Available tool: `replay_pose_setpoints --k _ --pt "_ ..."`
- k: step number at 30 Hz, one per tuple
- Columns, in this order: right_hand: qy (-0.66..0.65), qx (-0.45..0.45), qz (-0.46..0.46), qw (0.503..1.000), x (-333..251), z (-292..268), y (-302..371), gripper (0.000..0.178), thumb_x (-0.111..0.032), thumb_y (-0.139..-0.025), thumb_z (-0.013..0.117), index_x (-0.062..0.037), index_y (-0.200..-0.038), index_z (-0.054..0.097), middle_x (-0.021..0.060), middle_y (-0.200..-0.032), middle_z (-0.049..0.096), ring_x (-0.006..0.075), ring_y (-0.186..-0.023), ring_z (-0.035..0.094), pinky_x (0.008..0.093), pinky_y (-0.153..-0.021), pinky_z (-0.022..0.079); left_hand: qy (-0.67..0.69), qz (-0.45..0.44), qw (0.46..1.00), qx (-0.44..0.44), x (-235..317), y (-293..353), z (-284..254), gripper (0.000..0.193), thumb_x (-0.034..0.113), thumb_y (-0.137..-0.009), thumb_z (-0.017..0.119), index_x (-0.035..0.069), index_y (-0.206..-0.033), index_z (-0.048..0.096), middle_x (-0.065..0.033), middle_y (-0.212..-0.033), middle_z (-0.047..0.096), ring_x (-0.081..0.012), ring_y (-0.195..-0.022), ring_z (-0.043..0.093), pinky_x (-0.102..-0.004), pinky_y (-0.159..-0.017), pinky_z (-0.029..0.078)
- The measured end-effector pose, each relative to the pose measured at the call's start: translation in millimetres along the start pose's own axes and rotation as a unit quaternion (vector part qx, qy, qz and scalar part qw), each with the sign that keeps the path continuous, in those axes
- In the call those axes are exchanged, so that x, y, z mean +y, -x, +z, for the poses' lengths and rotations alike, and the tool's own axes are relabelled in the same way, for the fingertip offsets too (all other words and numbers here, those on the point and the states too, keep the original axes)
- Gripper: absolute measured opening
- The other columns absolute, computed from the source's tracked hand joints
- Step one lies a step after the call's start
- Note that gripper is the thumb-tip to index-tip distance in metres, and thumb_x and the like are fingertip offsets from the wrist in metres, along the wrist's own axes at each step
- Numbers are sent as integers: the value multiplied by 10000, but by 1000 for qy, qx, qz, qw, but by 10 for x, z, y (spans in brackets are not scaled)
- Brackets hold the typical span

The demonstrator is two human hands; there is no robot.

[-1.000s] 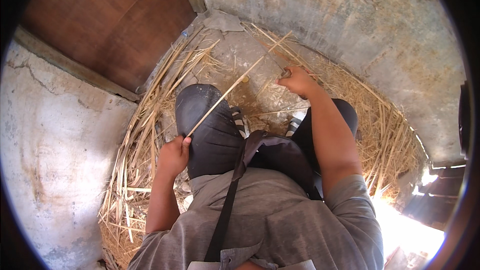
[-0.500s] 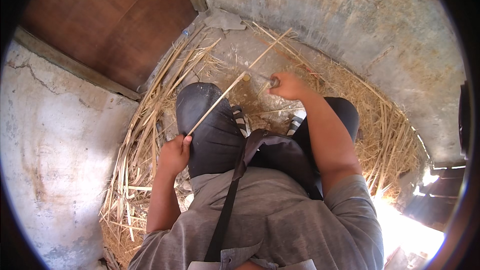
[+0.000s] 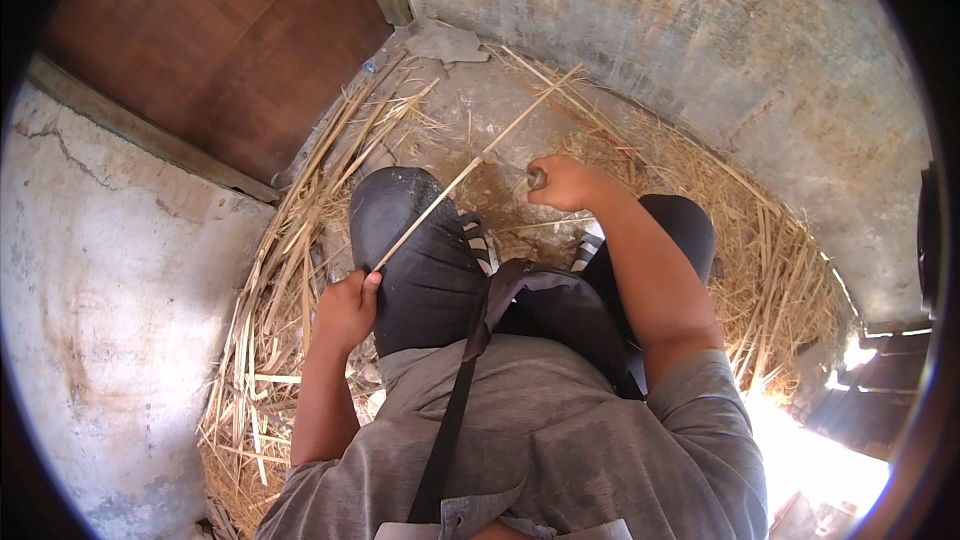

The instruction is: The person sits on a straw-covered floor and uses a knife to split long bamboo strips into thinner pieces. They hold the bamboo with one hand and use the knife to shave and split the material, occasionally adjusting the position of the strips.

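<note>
My left hand [image 3: 347, 310] pinches the near end of a long, pale bamboo strip [image 3: 430, 210] beside my left knee. The strip slants away over that knee toward the far right, its far end above the floor litter. My right hand [image 3: 568, 183] is closed round the handle of a knife [image 3: 537, 179]. Its thin grey blade points left and meets or crosses the strip near the middle; whether it cuts into the strip I cannot tell.
Loose strips [image 3: 290, 250] lie heaped along the left wall. Shavings and more strips [image 3: 740, 240] cover the floor on the right. A brown wooden panel [image 3: 220, 50] stands at the far left, and a stained wall [image 3: 660, 30] curves round the far side. My knees frame the work.
My right hand and the knife have moved slightly left and nearer to me. My left hand keeps its hold and has hardly moved.
</note>
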State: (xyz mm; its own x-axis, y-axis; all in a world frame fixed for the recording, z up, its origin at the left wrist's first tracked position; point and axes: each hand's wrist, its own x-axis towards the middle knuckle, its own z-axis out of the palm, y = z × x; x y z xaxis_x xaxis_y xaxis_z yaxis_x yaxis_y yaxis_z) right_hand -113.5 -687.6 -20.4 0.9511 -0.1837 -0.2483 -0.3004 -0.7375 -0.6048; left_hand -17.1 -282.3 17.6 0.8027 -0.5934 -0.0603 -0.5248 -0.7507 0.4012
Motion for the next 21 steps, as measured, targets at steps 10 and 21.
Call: replay_pose_setpoints --k 10,21 --pt "6 97 50 994 106 -89 1 634 -443 -795 781 6 -1231 677 265 -1143 698 422 -1103 661 470 -964 513 16 -4 1000 -7 2 3 -15 461 428 -1047 530 13 -856 591 -275 -779 640 -510 -771 625 -543 -659 482" --pt "-120 80 139 980 204 -195 28 753 -444 -826 781 53 -1358 589 276 -1180 683 371 -1118 665 434 -951 509 13 -5 1000 -8 -21 1 8 460 429 -1046 534 14 -855 593 -275 -764 635 -511 -764 620 -543 -658 478"
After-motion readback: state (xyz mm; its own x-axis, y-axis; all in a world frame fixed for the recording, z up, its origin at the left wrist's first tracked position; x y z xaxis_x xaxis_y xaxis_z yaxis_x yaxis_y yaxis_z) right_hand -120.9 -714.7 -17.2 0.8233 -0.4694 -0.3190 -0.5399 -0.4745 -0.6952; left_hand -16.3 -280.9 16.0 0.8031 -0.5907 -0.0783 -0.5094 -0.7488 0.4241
